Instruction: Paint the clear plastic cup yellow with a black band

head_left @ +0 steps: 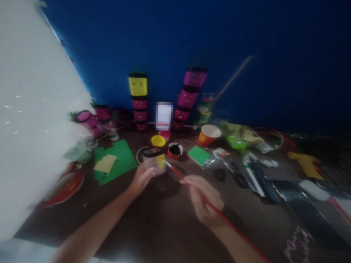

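Observation:
My left hand (143, 179) is closed round the lower left side of a clear plastic cup (154, 166), which has a black band near its rim and a yellow paint patch on its right side. Between the fingers of my right hand (204, 199) is a long red paintbrush (178, 173), its tip at the yellow patch. Just behind the cup stand a yellow paint pot (158, 141), a pink pot (164, 135) and a small pot of black paint (175, 149).
Stacks of painted cups, one topped yellow (138, 86) and one purple (190, 96), stand by the blue wall. Green paper (116, 166) lies left. To the right are an orange paper cup (208, 134), scissors (236, 175), markers (253, 177) and a yellow glue gun (305, 163).

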Demonstrator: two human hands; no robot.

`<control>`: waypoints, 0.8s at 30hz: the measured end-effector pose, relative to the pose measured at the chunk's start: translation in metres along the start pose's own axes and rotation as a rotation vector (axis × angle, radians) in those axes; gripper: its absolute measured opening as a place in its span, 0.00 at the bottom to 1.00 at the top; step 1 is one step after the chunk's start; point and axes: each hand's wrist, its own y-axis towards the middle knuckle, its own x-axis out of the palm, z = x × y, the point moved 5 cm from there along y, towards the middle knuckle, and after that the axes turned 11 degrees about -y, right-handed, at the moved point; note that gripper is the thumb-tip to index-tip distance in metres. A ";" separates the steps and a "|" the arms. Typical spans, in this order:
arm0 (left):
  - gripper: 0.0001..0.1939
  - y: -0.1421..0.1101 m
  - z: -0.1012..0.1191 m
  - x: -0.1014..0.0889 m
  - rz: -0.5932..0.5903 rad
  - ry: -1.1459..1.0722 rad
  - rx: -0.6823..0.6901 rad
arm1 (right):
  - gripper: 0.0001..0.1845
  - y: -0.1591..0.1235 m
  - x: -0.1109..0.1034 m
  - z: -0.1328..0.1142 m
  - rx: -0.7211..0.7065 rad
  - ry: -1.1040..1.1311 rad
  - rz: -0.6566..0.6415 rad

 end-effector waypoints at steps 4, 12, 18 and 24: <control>0.22 0.000 0.000 -0.001 0.003 0.002 0.010 | 0.13 0.000 0.001 0.001 0.010 0.012 -0.010; 0.20 0.001 0.004 0.000 0.031 -0.014 0.035 | 0.11 -0.006 0.002 0.009 0.022 0.080 -0.117; 0.19 0.008 0.013 -0.019 0.256 -0.079 0.185 | 0.10 0.006 0.001 0.021 0.106 0.066 -0.012; 0.19 0.011 0.018 -0.021 0.330 -0.157 0.176 | 0.07 0.055 0.033 0.049 0.143 -0.105 -0.049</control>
